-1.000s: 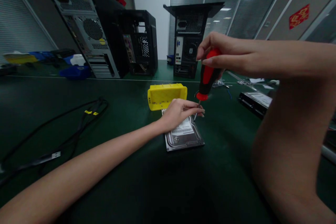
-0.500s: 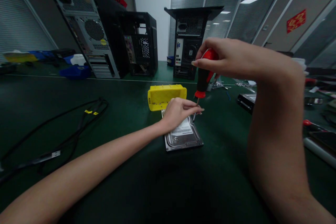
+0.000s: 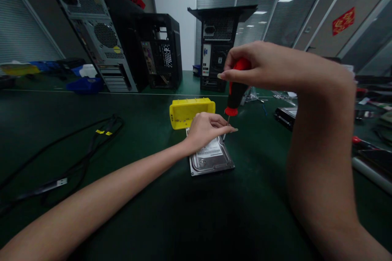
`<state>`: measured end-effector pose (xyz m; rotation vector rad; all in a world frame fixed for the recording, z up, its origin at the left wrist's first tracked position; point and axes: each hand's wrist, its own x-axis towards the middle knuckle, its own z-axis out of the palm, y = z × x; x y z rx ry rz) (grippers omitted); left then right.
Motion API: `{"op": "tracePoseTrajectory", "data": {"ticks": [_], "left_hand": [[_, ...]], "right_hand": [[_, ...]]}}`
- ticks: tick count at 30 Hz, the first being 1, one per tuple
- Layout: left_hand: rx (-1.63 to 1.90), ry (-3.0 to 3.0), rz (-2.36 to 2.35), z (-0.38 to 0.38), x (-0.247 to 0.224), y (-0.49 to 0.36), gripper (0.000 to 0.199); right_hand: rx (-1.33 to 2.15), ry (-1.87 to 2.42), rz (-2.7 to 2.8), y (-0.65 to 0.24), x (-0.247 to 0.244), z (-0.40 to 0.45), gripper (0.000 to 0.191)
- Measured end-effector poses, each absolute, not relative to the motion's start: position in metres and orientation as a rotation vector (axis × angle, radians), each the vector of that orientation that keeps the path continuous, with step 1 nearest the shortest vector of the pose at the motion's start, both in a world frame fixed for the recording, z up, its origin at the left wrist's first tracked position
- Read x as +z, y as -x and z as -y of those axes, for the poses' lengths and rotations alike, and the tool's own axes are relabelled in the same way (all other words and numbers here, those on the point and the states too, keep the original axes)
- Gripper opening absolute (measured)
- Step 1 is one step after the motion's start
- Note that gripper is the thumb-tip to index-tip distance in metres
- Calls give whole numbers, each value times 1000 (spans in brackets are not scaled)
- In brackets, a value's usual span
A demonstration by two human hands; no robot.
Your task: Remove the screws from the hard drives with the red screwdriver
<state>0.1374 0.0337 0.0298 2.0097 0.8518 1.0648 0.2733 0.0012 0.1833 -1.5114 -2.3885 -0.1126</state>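
A silver hard drive (image 3: 211, 162) with a white label lies flat on the green table. My right hand (image 3: 249, 65) grips the red and black handle of a screwdriver (image 3: 236, 96) from above, and the tip meets the drive's right edge. Over the drive's upper part rests my left hand (image 3: 204, 128), its thumb and fingers closed around the screwdriver's thin shaft near the tip. Just behind the drive is a yellow bin (image 3: 192, 108), tilted to face me, with small bits inside.
Black cables (image 3: 88, 157) lie on the left. Three computer cases (image 3: 114, 45) stand at the back, with a blue bin (image 3: 85, 85) beside the left one. Another drive (image 3: 284, 117) and tools are on the right.
The whole view has shifted slightly, so things appear a little further left. Both hands keep their hold on the screwdriver at the drive's edge.
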Motion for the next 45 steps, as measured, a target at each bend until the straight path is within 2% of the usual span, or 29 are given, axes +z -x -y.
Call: {"op": "tracePoseTrajectory", "data": {"ticks": [8, 17, 21, 30, 36, 45], "left_hand": [[996, -1941, -518, -45, 32, -128, 25], [960, -1908, -481, -42, 42, -131, 22], [1009, -1982, -546, -41, 41, -130, 20], [1080, -2104, -658, -39, 43, -133, 22], [1135, -2146, -693, -36, 45, -135, 20], [1093, -2041, -663, -40, 46, -133, 21]], "right_hand": [[66, 1428, 2424, -286, 184, -4, 32], [326, 1170, 2573, -302, 187, -5, 38], [228, 1202, 2539, -295, 187, -4, 39], [-225, 1597, 2293, -280, 182, 1, 52], [-189, 1572, 2368, -284, 184, -1, 39], [-64, 1467, 2466, -289, 185, 3, 32]]}}
